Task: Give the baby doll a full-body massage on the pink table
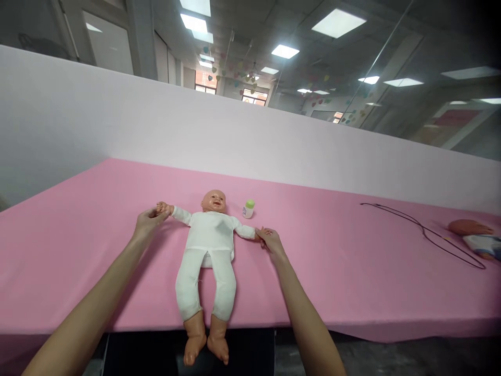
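A baby doll point(211, 232) in a white top and white leggings lies on its back on the pink-covered table point(317, 271), arms spread wide and bare feet reaching past the front edge. My left hand point(149, 220) grips the doll's hand on the left side, fingers closed around it. On the other side, my right hand point(271, 241) pinches the doll's other hand at the wrist. Just right of the doll's head stands a small bottle point(248, 209) with a green cap, apart from both hands.
A thin dark cord point(422, 230) lies looped on the right of the table. Beside it at the far right edge is a second doll point(475, 235), partly cut off. A white wall point(250, 141) with glass above borders the table's back. Below the front edge is something black point(148, 355).
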Motion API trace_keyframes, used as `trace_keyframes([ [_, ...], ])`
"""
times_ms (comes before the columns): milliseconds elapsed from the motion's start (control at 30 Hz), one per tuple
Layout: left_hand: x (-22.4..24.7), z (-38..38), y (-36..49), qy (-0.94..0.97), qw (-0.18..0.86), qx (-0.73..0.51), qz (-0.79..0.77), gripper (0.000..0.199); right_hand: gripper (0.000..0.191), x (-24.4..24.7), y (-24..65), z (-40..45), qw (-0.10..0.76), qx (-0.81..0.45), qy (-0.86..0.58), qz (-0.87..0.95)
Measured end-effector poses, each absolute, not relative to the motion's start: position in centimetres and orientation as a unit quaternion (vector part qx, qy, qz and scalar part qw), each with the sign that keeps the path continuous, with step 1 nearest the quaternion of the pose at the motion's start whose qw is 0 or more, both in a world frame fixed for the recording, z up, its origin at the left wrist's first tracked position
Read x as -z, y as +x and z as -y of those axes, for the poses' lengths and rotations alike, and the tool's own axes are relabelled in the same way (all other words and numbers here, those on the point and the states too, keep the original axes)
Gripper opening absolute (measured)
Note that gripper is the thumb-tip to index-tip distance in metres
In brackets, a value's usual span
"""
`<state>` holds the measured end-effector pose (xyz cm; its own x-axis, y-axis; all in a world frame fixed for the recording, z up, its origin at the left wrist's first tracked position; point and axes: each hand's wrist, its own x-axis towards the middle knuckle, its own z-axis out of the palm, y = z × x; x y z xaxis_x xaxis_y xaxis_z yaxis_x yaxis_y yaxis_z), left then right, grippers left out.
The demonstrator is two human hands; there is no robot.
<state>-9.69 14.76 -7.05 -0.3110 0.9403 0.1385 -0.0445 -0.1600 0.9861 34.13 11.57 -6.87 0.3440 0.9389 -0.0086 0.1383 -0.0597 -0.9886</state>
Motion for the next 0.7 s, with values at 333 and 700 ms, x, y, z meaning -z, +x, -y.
trace_keyframes([
  [333, 5.1, -12.0, -4.4, 0.810, 0.139, -0.463, -0.333, 0.022, 0.022, 5.9, 27.6, -9.5, 0.507, -0.186, -0.462, 0.704],
  [700, 6.1, -12.5, -5.5, 0.529, 0.311, -0.614, -0.497, 0.029, 0.031, 5.6, 29.8, -11.1, 0.573, -0.288, -0.544, 0.541],
])
